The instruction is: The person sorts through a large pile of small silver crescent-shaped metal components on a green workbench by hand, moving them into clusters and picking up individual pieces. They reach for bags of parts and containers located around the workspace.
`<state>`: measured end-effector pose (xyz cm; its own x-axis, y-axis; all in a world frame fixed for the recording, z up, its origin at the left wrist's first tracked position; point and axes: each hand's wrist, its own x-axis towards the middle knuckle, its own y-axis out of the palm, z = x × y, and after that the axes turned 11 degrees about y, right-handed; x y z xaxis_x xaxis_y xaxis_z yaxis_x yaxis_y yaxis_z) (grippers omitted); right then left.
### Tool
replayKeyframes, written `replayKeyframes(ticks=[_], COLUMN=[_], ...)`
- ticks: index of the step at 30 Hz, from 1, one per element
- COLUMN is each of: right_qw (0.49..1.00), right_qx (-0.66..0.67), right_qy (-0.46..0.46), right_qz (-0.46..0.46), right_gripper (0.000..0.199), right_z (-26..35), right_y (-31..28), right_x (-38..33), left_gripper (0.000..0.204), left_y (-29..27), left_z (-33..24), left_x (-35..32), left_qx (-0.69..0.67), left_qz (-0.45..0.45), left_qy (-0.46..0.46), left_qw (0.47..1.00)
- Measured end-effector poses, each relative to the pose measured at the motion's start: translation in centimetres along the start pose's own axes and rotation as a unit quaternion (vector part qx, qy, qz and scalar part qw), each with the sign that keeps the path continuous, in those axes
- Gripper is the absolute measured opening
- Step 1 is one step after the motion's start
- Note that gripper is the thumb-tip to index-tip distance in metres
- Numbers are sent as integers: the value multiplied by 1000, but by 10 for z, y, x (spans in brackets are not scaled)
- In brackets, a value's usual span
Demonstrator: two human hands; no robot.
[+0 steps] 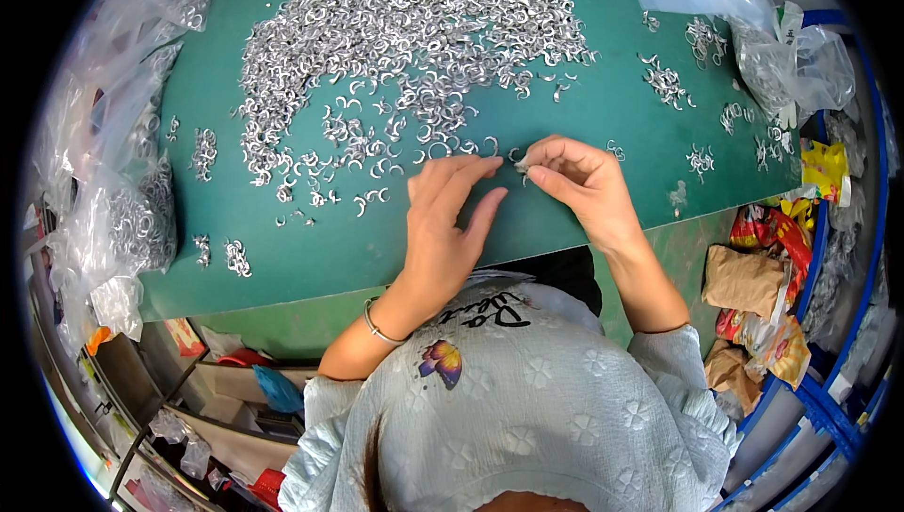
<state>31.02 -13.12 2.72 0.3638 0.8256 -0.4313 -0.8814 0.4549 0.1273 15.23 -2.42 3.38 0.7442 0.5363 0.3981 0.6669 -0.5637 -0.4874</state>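
Note:
A big heap of small silver crescent-shaped metal pieces (405, 23) spreads over the green tabletop (339, 248). My left hand (447, 211) rests at the heap's near edge, thumb apart from the stretched fingers, with nothing visible between them. A few loose crescents lie just beyond its fingertips. To its right, my right hand (586, 184) pinches a small metal crescent (521, 164) between thumb and forefinger. Its other fingers are curled, and the fingertips partly hide what they hold.
Small separate clusters of crescents lie on the right (667, 87) and left (203, 154). Clear plastic bags of pieces (141, 220) line the left edge; another bag (791, 65) sits at the right. Below the table are a brown paper package (744, 280) and a blue rack (829, 399).

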Motion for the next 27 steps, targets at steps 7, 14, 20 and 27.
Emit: replayKeyframes(ticks=[7,14,20,27], right_qw=[986,994,985,921], right_qx=[134,92,-107,-246], right_qy=[59,32,-119,-263], right_qz=[77,55,-61,-147], right_gripper=[15,12,10,18], right_z=[1,1,10,11], right_y=[7,12,20,26], right_x=[-9,-13,-20,-22], left_gripper=[27,22,21,19], left_y=[4,1,2,2], left_z=[-3,-5,-3,-8], left_x=[2,2,-2,-1], left_qx=[-73,-81,-119,-149], left_qz=[-19,-24,-48,-68], left_qy=[-2,2,-2,-26], left_qw=[997,996,992,986])
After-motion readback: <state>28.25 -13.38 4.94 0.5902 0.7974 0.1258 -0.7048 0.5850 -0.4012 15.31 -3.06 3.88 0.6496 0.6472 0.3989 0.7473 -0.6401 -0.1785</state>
